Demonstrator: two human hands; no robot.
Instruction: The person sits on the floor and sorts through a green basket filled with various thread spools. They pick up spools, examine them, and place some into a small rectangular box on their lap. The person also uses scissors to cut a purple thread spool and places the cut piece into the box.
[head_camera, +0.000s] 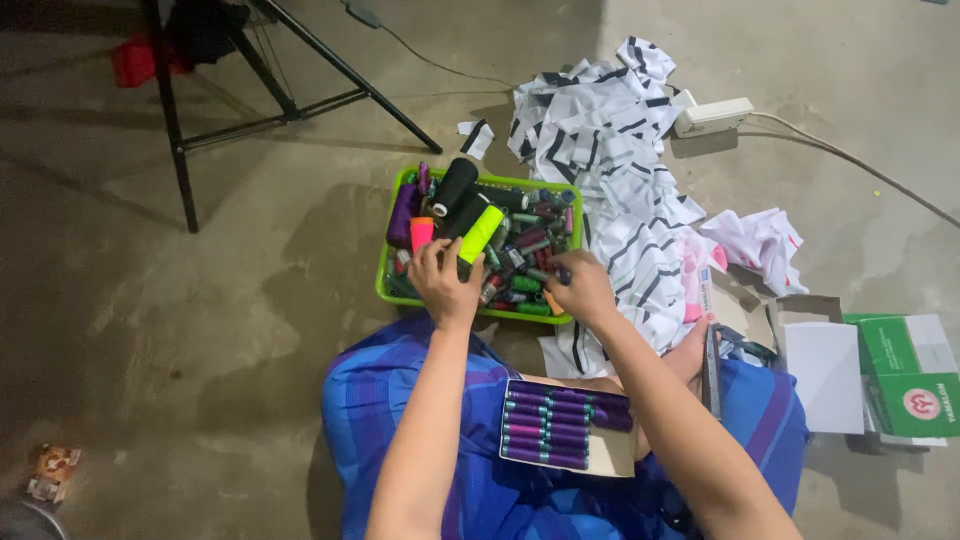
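I note both hands in the green basket (385, 268) of thread spools on the floor: left hand (443, 282) curled around a spool, right hand (583, 288) pinching a purple spool (561, 272). I advise lifting singly, keeping the lap box (610, 455) level.

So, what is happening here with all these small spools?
A person sits on the floor with both hands in a green basket full of mixed thread spools. The left hand rests among them by a neon-yellow spool; the right hand reaches in too. A flat box of purple spools lies on the lap.
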